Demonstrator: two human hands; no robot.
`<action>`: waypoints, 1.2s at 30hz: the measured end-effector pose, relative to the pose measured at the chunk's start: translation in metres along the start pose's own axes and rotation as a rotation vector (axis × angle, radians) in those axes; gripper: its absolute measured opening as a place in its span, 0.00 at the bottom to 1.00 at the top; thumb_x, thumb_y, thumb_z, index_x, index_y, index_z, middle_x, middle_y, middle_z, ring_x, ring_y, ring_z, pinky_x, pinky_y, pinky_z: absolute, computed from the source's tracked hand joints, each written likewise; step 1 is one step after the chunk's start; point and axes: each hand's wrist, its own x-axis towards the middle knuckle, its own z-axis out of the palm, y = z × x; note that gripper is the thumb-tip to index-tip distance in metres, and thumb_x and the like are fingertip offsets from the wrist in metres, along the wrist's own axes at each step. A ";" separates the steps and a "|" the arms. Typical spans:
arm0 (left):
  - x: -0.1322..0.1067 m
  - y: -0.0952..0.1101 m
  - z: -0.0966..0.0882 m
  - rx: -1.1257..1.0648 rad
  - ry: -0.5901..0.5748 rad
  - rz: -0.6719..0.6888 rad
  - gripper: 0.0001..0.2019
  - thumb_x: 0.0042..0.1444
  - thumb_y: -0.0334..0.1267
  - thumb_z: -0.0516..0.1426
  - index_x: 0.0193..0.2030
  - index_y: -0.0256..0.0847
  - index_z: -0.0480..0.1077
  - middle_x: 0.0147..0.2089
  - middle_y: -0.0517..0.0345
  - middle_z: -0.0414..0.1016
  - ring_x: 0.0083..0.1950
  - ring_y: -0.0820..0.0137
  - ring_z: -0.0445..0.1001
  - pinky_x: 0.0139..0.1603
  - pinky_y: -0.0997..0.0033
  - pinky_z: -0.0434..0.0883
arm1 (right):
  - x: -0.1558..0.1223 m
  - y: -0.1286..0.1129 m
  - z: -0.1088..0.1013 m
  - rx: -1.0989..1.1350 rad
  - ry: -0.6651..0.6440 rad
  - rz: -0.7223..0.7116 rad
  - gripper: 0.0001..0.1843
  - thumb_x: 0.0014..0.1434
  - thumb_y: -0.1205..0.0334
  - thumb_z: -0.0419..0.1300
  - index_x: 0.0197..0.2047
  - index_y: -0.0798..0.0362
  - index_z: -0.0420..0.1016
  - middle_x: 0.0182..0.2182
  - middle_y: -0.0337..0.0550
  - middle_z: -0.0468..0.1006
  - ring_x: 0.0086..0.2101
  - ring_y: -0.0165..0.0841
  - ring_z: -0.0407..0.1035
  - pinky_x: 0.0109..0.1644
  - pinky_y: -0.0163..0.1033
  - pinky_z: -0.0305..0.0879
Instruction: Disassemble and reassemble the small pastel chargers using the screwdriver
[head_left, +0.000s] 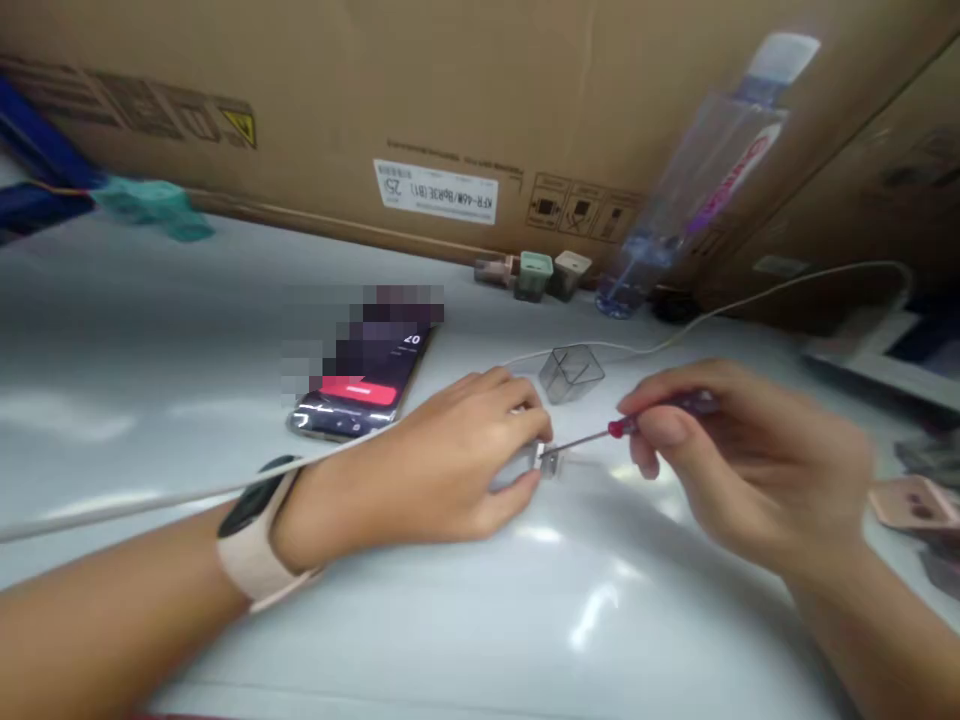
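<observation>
My left hand (pixel 472 460), with a watch (pixel 259 530) on its wrist, pinches a small white and grey part (pixel 551 460) against the table, between thumb and fingers. What exactly the part is I cannot make out. In my right hand (pixel 750 470) is a screwdriver (pixel 667 410) with a dark translucent handle and a red collar. Its thin shaft points left, and the tip meets the small part beside my left fingertips. Just behind the part stands a clear, smoky square cover (pixel 571 374), apart from both hands.
A lit phone (pixel 360 375) lies left of my left hand. Behind are small coloured square pieces (pixel 534 275), a tall clear bottle (pixel 697 180) and a large cardboard box (pixel 315 100). A white cable (pixel 150 508) crosses the table. A pink piece (pixel 911 502) lies far right; a teal object (pixel 154 205) far left.
</observation>
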 end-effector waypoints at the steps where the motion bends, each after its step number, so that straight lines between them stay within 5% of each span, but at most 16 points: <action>1: 0.000 0.000 0.000 0.002 0.002 -0.001 0.07 0.69 0.37 0.58 0.50 0.39 0.76 0.51 0.47 0.77 0.54 0.56 0.74 0.59 0.55 0.73 | 0.000 0.000 0.000 0.000 -0.003 0.002 0.03 0.69 0.64 0.66 0.41 0.47 0.81 0.28 0.36 0.83 0.24 0.30 0.76 0.33 0.37 0.74; 26: 0.000 0.000 -0.001 -0.010 -0.009 -0.016 0.07 0.70 0.37 0.59 0.51 0.40 0.76 0.52 0.48 0.77 0.56 0.56 0.74 0.61 0.55 0.72 | -0.001 -0.004 0.000 -0.042 0.004 0.000 0.03 0.67 0.59 0.70 0.40 0.45 0.82 0.26 0.35 0.82 0.22 0.31 0.74 0.32 0.38 0.73; 36: 0.000 -0.003 0.000 -0.017 -0.025 0.000 0.07 0.73 0.40 0.60 0.51 0.39 0.74 0.53 0.48 0.77 0.57 0.56 0.74 0.60 0.57 0.71 | -0.005 -0.005 0.007 -0.079 0.071 -0.023 0.12 0.64 0.55 0.74 0.33 0.43 0.75 0.22 0.32 0.77 0.22 0.32 0.70 0.28 0.40 0.64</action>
